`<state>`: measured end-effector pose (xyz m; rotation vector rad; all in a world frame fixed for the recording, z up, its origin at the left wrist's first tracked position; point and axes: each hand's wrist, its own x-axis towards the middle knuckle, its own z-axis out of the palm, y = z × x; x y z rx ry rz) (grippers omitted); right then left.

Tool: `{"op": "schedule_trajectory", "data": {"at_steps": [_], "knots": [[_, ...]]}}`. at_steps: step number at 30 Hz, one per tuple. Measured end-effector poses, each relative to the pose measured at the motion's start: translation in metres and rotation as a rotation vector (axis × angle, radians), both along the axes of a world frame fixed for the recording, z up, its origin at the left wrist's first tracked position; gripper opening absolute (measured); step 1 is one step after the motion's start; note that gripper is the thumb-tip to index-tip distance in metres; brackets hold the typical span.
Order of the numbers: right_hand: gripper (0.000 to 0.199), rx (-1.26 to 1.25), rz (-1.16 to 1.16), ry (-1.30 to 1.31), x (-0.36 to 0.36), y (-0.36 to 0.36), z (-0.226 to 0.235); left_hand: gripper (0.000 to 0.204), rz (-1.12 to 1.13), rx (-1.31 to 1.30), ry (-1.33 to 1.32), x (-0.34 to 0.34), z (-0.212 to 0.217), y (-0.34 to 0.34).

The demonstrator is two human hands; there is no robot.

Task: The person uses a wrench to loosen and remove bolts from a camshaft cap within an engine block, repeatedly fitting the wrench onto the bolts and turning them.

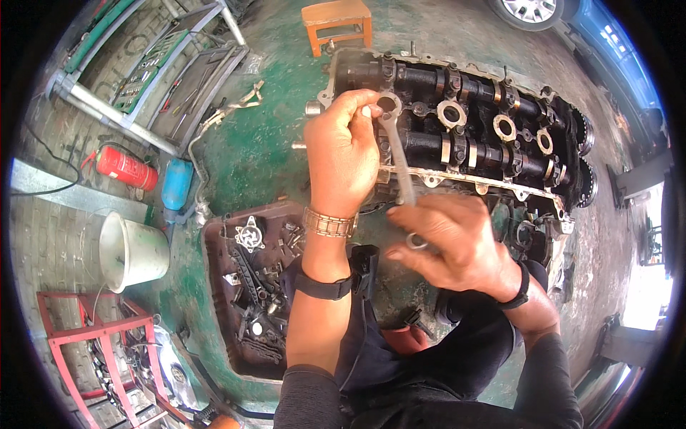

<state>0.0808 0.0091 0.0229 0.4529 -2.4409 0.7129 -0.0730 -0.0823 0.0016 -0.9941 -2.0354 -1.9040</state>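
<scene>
A long silver ring spanner [401, 161] stands between both my hands, its upper ring over a bolt spot at the near left of the engine's cylinder head [493, 125]. My left hand [344, 143], wearing a metal watch, pinches at that upper ring with thumb and forefinger. The fingers of my right hand [457, 239] are closed about the spanner's lower end, and its other ring shows between thumb and forefinger. Two dark camshafts lie in the head under several bolted caps. The bolt under the spanner's ring is hidden.
A brown tray [214, 286] of loose engine parts lies left of my legs. Farther left are a white bucket [136, 250], a red fire extinguisher [127, 168], a blue bottle [176, 184] and a tool rack [107, 114]. A wooden stool [337, 18] stands behind the engine.
</scene>
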Motion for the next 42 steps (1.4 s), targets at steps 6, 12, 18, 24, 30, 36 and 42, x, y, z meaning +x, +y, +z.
{"op": "schedule_trajectory", "data": {"at_steps": [6, 12, 18, 24, 30, 36, 42], "knots": [[0.025, -0.184, 0.042, 0.108, 0.003, 0.01, 0.014, 0.015, -0.01, 0.008, 0.027, -0.002, -0.003, -0.003], [0.026, -0.896, -0.287, 0.075, 0.007, 0.04, 0.011, 0.016, 0.027, -0.007, 0.067, 0.001, 0.002, -0.003], [0.023, -1.017, -0.37, 0.018, -0.001, 0.061, 0.003, 0.018, 0.044, -0.024, 0.083, 0.001, 0.001, 0.0], [0.02, -1.133, -0.252, 0.003, -0.005, 0.063, -0.006, 0.018, 0.035, -0.021, 0.075, 0.001, 0.0, -0.001], [0.022, -1.168, -0.267, -0.04, -0.009, 0.055, -0.007, 0.017, 0.046, -0.019, 0.098, 0.002, 0.001, -0.001], [0.023, -1.183, -0.3, -0.06, -0.011, 0.051, -0.006, 0.016, 0.045, -0.004, 0.089, 0.001, 0.0, -0.003], [0.024, -1.041, -0.321, -0.044, -0.006, 0.05, -0.011, 0.015, 0.038, -0.001, 0.068, -0.001, -0.001, -0.002]]}}
